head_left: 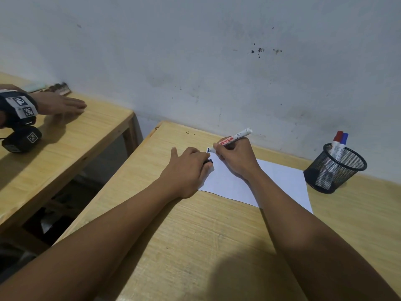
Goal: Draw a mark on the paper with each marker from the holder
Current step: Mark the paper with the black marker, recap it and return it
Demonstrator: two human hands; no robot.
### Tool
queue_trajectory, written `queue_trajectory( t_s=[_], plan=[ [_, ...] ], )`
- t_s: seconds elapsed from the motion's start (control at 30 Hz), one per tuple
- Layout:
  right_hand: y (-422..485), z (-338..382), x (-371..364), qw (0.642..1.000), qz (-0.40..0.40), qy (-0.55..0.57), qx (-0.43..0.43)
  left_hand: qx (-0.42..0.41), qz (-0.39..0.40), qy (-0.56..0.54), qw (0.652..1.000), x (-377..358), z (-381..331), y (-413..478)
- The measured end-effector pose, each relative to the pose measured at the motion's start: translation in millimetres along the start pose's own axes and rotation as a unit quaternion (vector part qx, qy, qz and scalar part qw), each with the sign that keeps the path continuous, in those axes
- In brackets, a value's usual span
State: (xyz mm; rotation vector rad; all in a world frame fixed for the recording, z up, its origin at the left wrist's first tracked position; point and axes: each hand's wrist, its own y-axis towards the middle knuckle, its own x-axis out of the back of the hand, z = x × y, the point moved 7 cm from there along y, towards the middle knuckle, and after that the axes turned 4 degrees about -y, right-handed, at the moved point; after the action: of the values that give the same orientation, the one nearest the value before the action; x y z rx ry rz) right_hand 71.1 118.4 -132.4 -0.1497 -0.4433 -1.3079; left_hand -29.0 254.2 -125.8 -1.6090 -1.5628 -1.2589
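Observation:
A white sheet of paper [280, 183] lies on the wooden desk [195, 235]. My right hand [236, 157] grips an uncapped white marker [237, 135], its dark tip touching the paper's far left corner. My left hand [188, 168] rests on the paper's left edge with a dark cap [209, 161] pinched in its fingers. At the right stands a black mesh holder [335, 168], with a red-capped marker [337, 140] and a blue-capped marker [343, 142] upright in it.
A second wooden desk [65, 144] stands to the left across a gap. Another person's hand [60, 104] lies flat on it, with a black wrist device [19, 109] bearing tags. A grey wall [217, 61] runs right behind both desks.

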Motion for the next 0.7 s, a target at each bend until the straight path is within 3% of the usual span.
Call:
queue_trajectory(
  t_s=[0.17, 0.23, 0.33, 0.47, 0.7],
  plan=[
    [0.7, -2.3, -2.0, 1.0, 0.001, 0.02, -0.013, -0.003, -0.001, -0.001, 1.0, 0.4, -0.5, -0.2],
    [1.2, -1.0, 0.4, 0.996, -0.009, 0.081, -0.033, -0.004, 0.0, 0.001, 1.0, 0.2, -0.2, 0.2],
    [-1.1, 11.4, 13.4, 0.987, -0.038, 0.145, -0.049, -0.006, 0.003, 0.009, 1.0, -0.3, -0.3, 0.3],
    [-12.1, 36.9, 39.3, 0.986, -0.072, 0.151, -0.028, -0.005, 0.007, -0.01, 1.0, 2.6, -2.5, -1.8],
    [-51.5, 77.3, 89.7, 0.989, -0.07, 0.128, 0.017, -0.002, -0.086, -0.055, 0.995, 43.8, -36.6, 5.3]
  ],
)
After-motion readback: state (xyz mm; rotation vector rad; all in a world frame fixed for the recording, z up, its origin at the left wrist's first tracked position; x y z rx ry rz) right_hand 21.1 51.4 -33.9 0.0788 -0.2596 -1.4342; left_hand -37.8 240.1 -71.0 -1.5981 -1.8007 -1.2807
